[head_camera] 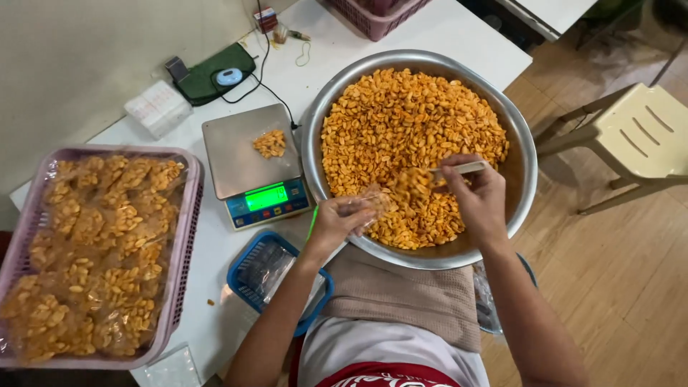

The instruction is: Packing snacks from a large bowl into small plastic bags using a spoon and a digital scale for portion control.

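Over the metal basin [527, 154] at the table's near edge: both hands filling a small bag.
Left hand [337, 222] curls round a clear bag [367, 203] at the basin's near rim; right hand [479, 197], wrist bent, grips a scoop [448, 170] tipped, spilling orange snack pieces [401, 115] toward the bag's mouth.
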